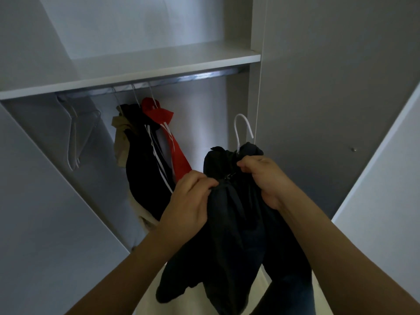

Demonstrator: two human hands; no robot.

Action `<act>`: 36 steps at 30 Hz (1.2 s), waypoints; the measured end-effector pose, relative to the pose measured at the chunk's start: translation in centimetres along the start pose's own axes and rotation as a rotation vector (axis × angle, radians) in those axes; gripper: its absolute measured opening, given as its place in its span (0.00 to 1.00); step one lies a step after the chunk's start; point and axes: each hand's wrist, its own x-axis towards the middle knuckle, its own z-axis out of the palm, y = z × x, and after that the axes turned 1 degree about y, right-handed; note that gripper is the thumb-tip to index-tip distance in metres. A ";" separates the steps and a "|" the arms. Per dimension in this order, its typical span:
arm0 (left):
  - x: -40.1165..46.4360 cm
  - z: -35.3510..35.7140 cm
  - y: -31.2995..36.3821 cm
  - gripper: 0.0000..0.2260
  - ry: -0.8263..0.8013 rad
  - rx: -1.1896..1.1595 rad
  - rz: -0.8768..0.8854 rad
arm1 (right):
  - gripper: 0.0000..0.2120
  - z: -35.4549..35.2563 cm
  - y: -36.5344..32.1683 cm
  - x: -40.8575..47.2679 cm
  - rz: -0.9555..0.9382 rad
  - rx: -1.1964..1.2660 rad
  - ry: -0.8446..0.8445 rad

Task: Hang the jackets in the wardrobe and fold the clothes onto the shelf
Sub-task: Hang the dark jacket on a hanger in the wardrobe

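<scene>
Dark jacket point(229, 223) on white hanger point(243, 130), lower centre of frame, both grips pinching fabric near zip: left hand point(188, 201), right hand point(266, 178); soft, light, limp, so likely better carried by the hook.

Hands: two, the left hand point(191, 196) and the right hand point(266, 178), both gripping the same garment.
Jackets held: one, a dark jacket point(236, 235) on a white hanger point(243, 130).
Jackets on the rail: three, a beige jacket point(120, 142), a black jacket point(145, 173) and a red jacket point(172, 142).
Empty hangers: probably two, clear hangers point(77, 135) overlapping at the left end; the count is hard to make out.
Rails: one, a metal rail point(181, 78).
Shelves: one, a white shelf point(145, 76) above the rail.
Doors: two, a left door point(45, 223) and a right door point(329, 110), both open.
</scene>
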 end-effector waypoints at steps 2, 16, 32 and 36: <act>-0.5 -0.1 0.0 0.11 0.031 -0.026 0.046 | 0.10 -0.1 0.1 -0.1 -0.025 -0.029 -0.018; -1.0 -3.1 -3.6 0.10 0.033 0.136 -0.280 | 0.14 -3.3 -1.8 0.0 -0.031 -0.044 0.107; -1.3 -1.0 -2.4 0.15 -0.307 -0.173 -0.373 | 0.09 -3.6 -3.0 1.2 -0.146 -0.057 0.217; -0.2 -1.1 -3.6 0.14 -0.296 -0.307 -0.578 | 0.18 -3.2 -4.0 1.0 -0.216 -0.281 0.003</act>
